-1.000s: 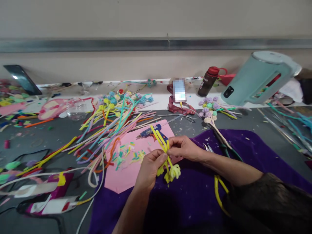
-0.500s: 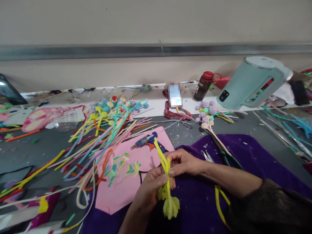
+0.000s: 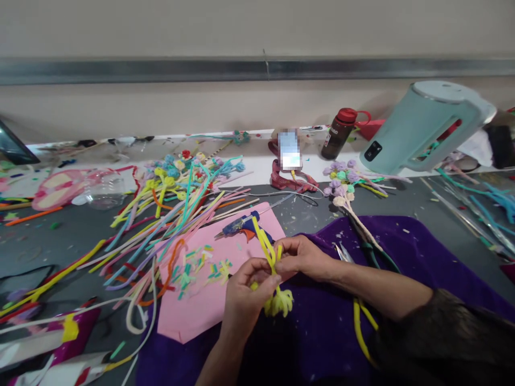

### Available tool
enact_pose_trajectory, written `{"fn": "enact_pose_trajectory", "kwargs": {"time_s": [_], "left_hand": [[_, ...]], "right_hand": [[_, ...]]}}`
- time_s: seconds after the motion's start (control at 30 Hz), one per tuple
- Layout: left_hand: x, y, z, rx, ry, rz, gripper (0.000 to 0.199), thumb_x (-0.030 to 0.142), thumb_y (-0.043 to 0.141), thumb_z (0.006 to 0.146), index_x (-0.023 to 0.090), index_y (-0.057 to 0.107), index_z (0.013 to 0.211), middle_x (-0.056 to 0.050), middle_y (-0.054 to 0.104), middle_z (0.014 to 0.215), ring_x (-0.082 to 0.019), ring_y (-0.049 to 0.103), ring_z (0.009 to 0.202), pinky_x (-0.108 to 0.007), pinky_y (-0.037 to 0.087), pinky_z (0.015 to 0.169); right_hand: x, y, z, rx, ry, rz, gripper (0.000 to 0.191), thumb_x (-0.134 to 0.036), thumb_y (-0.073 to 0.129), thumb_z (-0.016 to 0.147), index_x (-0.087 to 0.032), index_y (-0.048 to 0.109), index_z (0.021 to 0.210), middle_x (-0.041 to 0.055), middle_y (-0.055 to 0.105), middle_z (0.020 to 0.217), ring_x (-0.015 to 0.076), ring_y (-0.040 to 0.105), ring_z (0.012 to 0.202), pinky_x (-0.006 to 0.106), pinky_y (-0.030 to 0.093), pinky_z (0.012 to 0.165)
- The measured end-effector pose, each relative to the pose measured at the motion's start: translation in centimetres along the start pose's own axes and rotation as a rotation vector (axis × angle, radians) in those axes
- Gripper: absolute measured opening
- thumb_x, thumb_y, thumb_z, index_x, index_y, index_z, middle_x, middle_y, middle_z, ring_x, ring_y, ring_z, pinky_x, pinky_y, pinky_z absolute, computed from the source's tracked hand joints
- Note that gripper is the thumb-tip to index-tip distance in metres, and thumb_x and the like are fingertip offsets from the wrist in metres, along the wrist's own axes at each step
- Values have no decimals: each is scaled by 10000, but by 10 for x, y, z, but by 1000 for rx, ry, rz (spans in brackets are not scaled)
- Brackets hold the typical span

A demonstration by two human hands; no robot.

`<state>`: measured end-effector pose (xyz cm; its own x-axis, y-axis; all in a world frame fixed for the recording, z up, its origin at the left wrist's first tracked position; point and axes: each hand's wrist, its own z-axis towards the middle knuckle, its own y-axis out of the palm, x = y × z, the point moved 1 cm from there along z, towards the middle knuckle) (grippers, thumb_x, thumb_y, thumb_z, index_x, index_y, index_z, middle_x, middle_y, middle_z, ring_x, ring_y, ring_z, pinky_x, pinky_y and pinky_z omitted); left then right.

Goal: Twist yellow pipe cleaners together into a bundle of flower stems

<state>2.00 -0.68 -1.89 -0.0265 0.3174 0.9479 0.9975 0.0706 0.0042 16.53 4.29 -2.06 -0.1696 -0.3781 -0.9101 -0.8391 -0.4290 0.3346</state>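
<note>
Both my hands meet over the purple cloth (image 3: 317, 327), closed around a yellow pipe-cleaner flower (image 3: 280, 303). Its looped petals hang below my fingers, and its yellow stems point up between them. My left hand (image 3: 249, 289) pinches it from the left, thumb across the front. With thumb and fingertips, my right hand (image 3: 300, 258) grips the stems from the right. Left of my hands lies a pink sheet (image 3: 173, 321) with short cut bits (image 3: 193, 268) of pipe cleaner on it. A blue glue gun (image 3: 237, 225) rests on the sheet's far part.
Loose pipe cleaners and small flowers (image 3: 173, 179) are heaped at the left. Pliers (image 3: 370, 254) lie beyond my right forearm, near purple flowers (image 3: 340, 177). Along the wall stand a phone (image 3: 289, 150), a red-lidded bottle (image 3: 340, 134) and a mint kettle (image 3: 422, 128).
The petals have swung up closer to my hands and now show as a cluster of loops. My hands stay together on the flower. The view has tilted slightly down.
</note>
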Motion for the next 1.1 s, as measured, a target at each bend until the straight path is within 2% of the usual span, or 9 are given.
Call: {"fn": "enact_pose_trajectory", "kwargs": {"time_s": [0.13,0.2,0.3,0.4,0.5,0.6,0.77,0.93,1.1], "left_hand": [[5,-2,-1,106,255,409,123,249,676,645,178,581,681,24,578,596,-114,531,535,-220,415,538],[5,-4,0,138,420,545,113,252,672,661,180,586,676,9,610,642,-135,571,600,-235,437,593],[2,-7,2,169,626,647,91,246,664,684,178,604,697,-8,640,689,-151,602,665,-247,452,639],[2,-8,1,163,689,694,49,233,639,719,184,634,724,-10,655,695,-148,611,669,-247,457,640],[4,-9,0,143,651,687,66,239,617,742,186,653,724,-11,661,694,-148,614,668,-250,460,642],[4,-11,-1,110,495,615,101,258,601,750,183,666,732,-14,662,694,-149,611,658,-250,463,623],[1,-10,1,67,193,313,131,295,645,689,165,663,683,3,611,586,-121,549,525,-218,419,488],[-2,-5,3,51,62,32,131,260,696,609,143,640,595,22,541,478,-78,449,434,-193,349,431],[-2,-4,3,-28,-69,-153,144,247,727,571,144,627,567,7,570,469,-81,466,444,-185,355,438]], "right_hand": [[5,5,-1,60,0,-3,129,-169,682,607,-119,571,649,-60,497,547,48,402,493,174,305,491],[6,6,-2,65,2,2,130,-177,680,615,-118,569,649,-51,510,557,55,416,503,181,316,502],[8,7,-2,69,-17,-17,136,-185,684,628,-117,569,651,-51,499,552,54,408,504,183,305,501],[9,7,-3,74,-60,-59,125,-185,675,651,-122,568,662,-61,469,544,48,376,494,180,284,489],[7,7,-5,83,-113,-130,92,-166,658,667,-127,578,688,-62,462,556,44,361,491,177,276,477],[5,6,-6,86,-156,-198,64,-147,646,672,-127,598,710,-48,496,605,51,403,519,175,311,494],[5,7,-6,26,-79,-89,109,-199,660,676,-136,591,731,-49,537,592,60,465,508,184,377,516],[4,1,-3,-3,-69,-94,166,-243,699,653,-127,606,725,-33,578,594,70,503,522,176,386,498],[0,-3,-2,-72,-69,-76,197,-273,734,640,-123,636,722,-23,589,629,70,523,530,183,425,504]]}}
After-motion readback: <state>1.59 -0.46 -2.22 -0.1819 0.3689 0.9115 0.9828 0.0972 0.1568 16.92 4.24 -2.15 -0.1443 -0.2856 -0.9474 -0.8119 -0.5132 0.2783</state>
